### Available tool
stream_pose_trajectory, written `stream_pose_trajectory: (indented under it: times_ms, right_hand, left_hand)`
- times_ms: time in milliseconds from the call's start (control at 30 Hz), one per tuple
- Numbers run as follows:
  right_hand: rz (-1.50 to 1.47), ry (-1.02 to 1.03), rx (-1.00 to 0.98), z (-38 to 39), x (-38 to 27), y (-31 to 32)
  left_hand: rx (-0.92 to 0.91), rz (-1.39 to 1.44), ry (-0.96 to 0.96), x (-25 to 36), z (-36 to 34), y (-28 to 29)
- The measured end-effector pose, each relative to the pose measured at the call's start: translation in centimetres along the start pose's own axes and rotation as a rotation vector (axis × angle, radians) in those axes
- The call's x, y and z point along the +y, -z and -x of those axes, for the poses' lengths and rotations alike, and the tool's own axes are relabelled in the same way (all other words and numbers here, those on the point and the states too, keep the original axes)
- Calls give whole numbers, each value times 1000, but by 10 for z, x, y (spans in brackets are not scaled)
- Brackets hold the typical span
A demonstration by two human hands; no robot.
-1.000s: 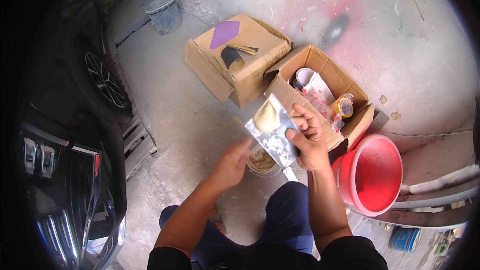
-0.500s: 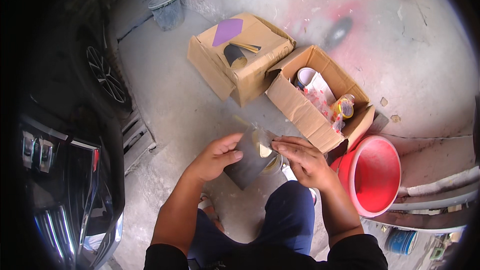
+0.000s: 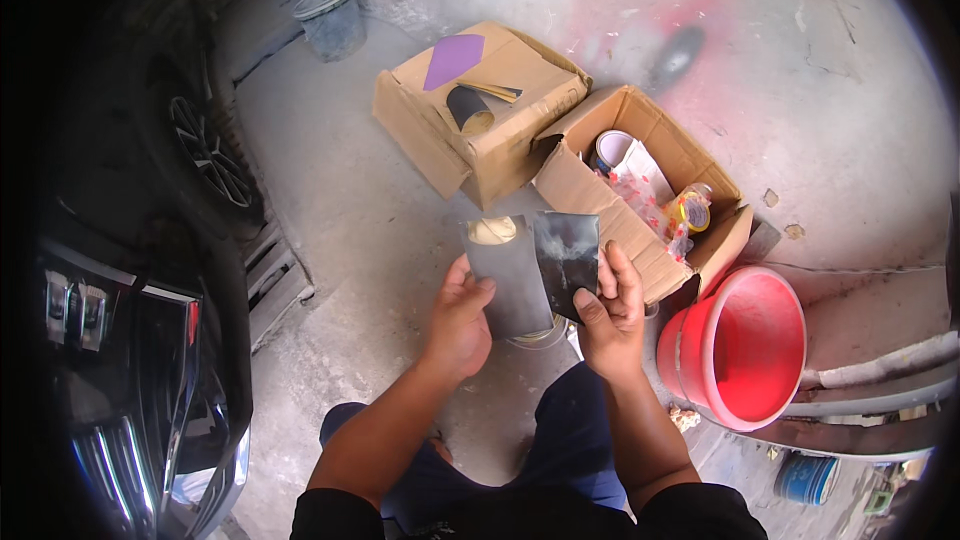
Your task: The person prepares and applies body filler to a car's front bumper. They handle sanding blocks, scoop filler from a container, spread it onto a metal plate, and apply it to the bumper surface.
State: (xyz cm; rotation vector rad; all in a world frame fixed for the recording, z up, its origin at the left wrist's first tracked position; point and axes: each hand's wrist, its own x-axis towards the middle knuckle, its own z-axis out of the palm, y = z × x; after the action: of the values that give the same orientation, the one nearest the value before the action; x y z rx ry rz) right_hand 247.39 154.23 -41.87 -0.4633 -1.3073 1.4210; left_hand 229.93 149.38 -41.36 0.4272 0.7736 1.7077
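My left hand (image 3: pixel 465 325) grips a flat grey panel (image 3: pixel 510 285) by its left edge, thumb on the face. A smooth cream-coloured patch of filler (image 3: pixel 493 230) sits at the panel's top end. My right hand (image 3: pixel 612 320) pinches a black sheet of sandpaper (image 3: pixel 566 255) between thumb and fingers, with pale dust smeared over its upper part. Panel and sandpaper are side by side, nearly touching, tilted toward me. Beneath the panel's lower edge a round rim (image 3: pixel 540 343) shows, mostly hidden.
A cardboard box (image 3: pixel 540 110) bears a purple sheet (image 3: pixel 453 60), a curled black sheet (image 3: pixel 468 110) and thin strips. Beside it an open box (image 3: pixel 600 225) holds tape rolls. A red tub (image 3: pixel 685 350) stands right, a grey bucket (image 3: pixel 330 25) far left. A black car (image 3: pixel 150 340) fills the left.
My right hand has drawn the sandpaper off the panel's filler patch and turned its dusty face into view. The panel has swung more upright and my left hand has moved slightly.
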Motion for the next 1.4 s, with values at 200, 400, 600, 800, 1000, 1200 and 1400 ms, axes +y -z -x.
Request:
stream_pose_trajectory:
  times_ms: [200, 400, 600, 800, 1000, 1200, 1400]
  right_hand:
    - [269, -136, -285, 19, 9, 11]
    - [170, -230, -93, -3, -24, -29]
    - [180, -371, 14, 0, -22, -22]
    - [409, -346, -1, -5, -19, -28]
    - [617, -281, 1, -7, -22, -30]
    - [396, -282, 76, -14, -22, -1]
    - [310, 10, 41, 1, -5, -4]
  left_hand:
    - [55, -47, -107, 5, -5, 3]
    - [26, -267, -245, 0, 1, 0]
    - [-24, -437, -311, 2, -2, 5]
    - [-32, -552, -338, -3, -2, 4]
    - [12, -618, -346, -10, -6, 5]
    - [12, -379, -291, 13, -17, -6]
    - [174, -81, -73, -11, -8, 2]
